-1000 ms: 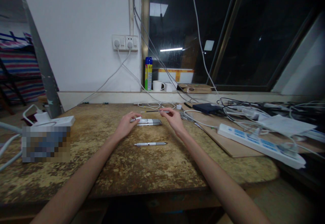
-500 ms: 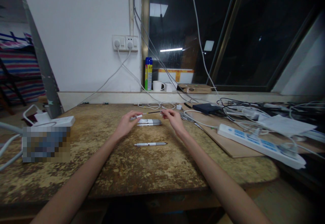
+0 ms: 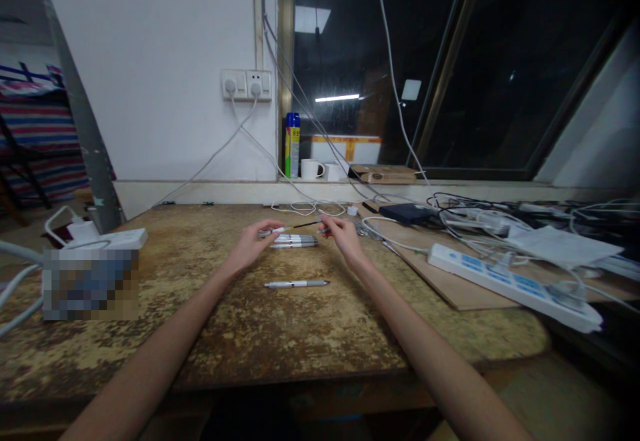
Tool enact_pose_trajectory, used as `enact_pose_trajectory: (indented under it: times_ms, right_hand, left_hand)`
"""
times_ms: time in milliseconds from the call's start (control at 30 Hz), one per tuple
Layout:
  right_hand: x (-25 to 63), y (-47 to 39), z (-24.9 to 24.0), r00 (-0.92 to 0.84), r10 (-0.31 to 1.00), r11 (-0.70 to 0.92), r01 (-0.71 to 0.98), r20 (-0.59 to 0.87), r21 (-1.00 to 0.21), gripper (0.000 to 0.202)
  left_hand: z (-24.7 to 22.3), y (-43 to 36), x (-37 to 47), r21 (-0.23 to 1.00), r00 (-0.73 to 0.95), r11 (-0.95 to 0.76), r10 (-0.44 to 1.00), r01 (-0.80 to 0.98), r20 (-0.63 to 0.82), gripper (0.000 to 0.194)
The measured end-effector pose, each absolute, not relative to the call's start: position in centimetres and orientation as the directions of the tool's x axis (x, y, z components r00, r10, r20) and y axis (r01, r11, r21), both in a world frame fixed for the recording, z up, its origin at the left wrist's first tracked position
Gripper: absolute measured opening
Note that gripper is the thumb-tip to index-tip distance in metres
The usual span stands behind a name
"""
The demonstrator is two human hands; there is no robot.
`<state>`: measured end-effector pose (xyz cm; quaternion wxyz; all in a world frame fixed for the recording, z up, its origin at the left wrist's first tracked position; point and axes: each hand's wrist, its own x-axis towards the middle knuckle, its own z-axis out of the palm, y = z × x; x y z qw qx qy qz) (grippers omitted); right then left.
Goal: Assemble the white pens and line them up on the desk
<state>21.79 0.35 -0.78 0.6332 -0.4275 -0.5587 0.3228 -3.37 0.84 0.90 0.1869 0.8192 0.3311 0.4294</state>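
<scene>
My left hand (image 3: 251,243) is closed on a white pen barrel (image 3: 274,231). From the barrel's right end a thin dark ink refill (image 3: 306,225) sticks out toward my right hand (image 3: 342,235). The fingers of that hand are pinched by the refill's far tip, on a small greyish piece that looks like a pen's front part. Just below and between the hands lies a row of several white-and-grey pens (image 3: 295,241). Nearer to me, a single white-and-grey pen (image 3: 297,284) rests flat on the worn wooden table (image 3: 280,341).
On the right, a white power strip (image 3: 515,287) lies over a brown board (image 3: 445,281) amid tangled cables. A second power strip (image 3: 125,237) is at left. Along the window ledge stand a spray can (image 3: 293,147), a white mug (image 3: 310,169) and a cardboard box (image 3: 385,174).
The refill now slants slightly upward to the right, and the barrel in my left hand has tilted with it. Both hands have barely shifted; the pens on the table are unmoved.
</scene>
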Motion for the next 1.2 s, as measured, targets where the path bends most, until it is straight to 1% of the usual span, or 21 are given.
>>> enact_pose_trajectory:
  times_ms: [100, 167, 267, 333, 433, 633, 767, 933, 1133, 1200]
  right_hand:
    - [21.8, 0.2, -0.7, 0.152, 0.884, 0.431, 0.100, 0.442, -0.897, 0.043]
    - [21.7, 0.1, -0.7, 0.128, 0.865, 0.462, 0.176, 0.485, -0.869, 0.043]
    - [21.1, -0.3, -0.9, 0.025, 0.811, 0.541, 0.348, 0.585, -0.765, 0.041]
    - [20.6, -0.6, -1.0, -0.062, 0.786, 0.582, 0.407, 0.615, -0.704, 0.039]
    - [20.0, -0.8, -1.3, -0.125, 0.785, 0.598, 0.409, 0.607, -0.689, 0.040]
    - [20.3, -0.4, -1.7, -0.170, 0.823, 0.561, 0.386, 0.542, -0.732, 0.043]
    - [20.5, -0.3, -1.7, -0.211, 0.797, 0.599, 0.391, 0.566, -0.699, 0.040]
    - [20.5, -0.2, -1.7, -0.218, 0.774, 0.629, 0.367, 0.594, -0.685, 0.038]
    - [20.6, -0.2, -1.6, -0.228, 0.795, 0.604, 0.374, 0.562, -0.703, 0.037]
    - [20.4, -0.2, -1.6, -0.212, 0.822, 0.568, 0.356, 0.528, -0.742, 0.039]
  left_hand:
    - [1.0, 0.7, -3.3, 0.599, 0.423, -0.704, 0.709, 0.383, 0.564, 0.036]
    - [1.0, 0.7, -3.2, 0.602, 0.429, -0.702, 0.711, 0.381, 0.557, 0.037]
    - [1.0, 0.6, -3.0, 0.605, 0.447, -0.708, 0.702, 0.363, 0.554, 0.035]
    - [1.0, 0.6, -2.9, 0.600, 0.460, -0.715, 0.694, 0.358, 0.553, 0.032]
    - [0.9, 0.4, -2.6, 0.586, 0.477, -0.718, 0.692, 0.376, 0.541, 0.029]
    - [0.7, 0.3, -2.5, 0.606, 0.501, -0.701, 0.704, 0.376, 0.503, 0.030]
    - [0.8, 0.3, -2.7, 0.606, 0.493, -0.698, 0.708, 0.383, 0.505, 0.029]
    - [0.7, 0.4, -2.7, 0.628, 0.506, -0.678, 0.723, 0.383, 0.471, 0.032]
    - [0.7, 0.3, -2.4, 0.667, 0.487, -0.653, 0.740, 0.358, 0.464, 0.035]
    - [0.8, 0.2, -2.2, 0.675, 0.485, -0.653, 0.739, 0.343, 0.468, 0.036]
